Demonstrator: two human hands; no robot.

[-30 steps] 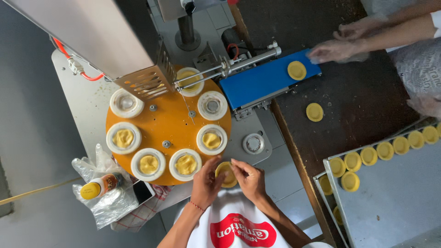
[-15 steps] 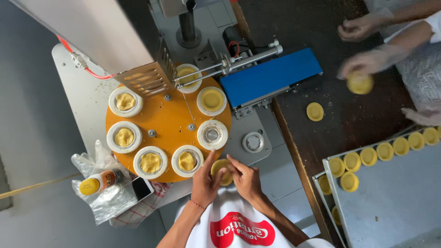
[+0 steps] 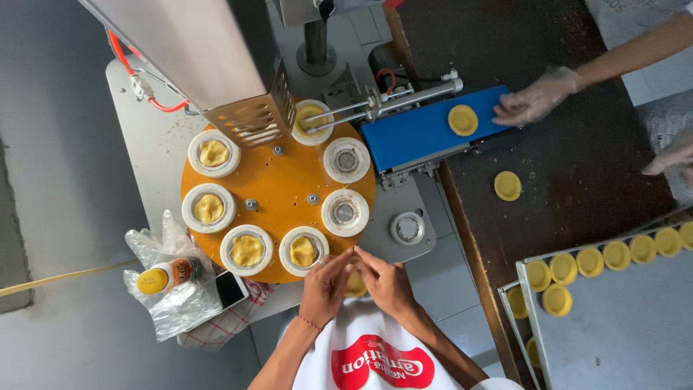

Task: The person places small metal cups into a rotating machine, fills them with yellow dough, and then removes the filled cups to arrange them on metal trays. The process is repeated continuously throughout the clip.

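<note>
My left hand (image 3: 326,284) and my right hand (image 3: 384,280) meet at the near edge of an orange round turntable (image 3: 278,188), fingers closed together around a lump of yellow dough (image 3: 356,286) held between them. White ring moulds sit around the turntable. Several hold yellow dough, like the one (image 3: 304,250) just ahead of my left hand. Two on the right (image 3: 344,212) are empty. A pressed yellow disc (image 3: 463,120) lies on the blue conveyor (image 3: 426,130).
A gloved hand of another person (image 3: 535,97) touches the conveyor's end. A loose disc (image 3: 507,185) lies on the dark table. Metal trays (image 3: 621,325) with yellow discs sit at right. A plastic bag with a bottle (image 3: 167,276) and a phone (image 3: 231,289) lie at left.
The turntable has turned on by a step. A new disc has come out onto the conveyor. The other person's gloved hand came back to the conveyor. My hands stayed together at the near edge.
</note>
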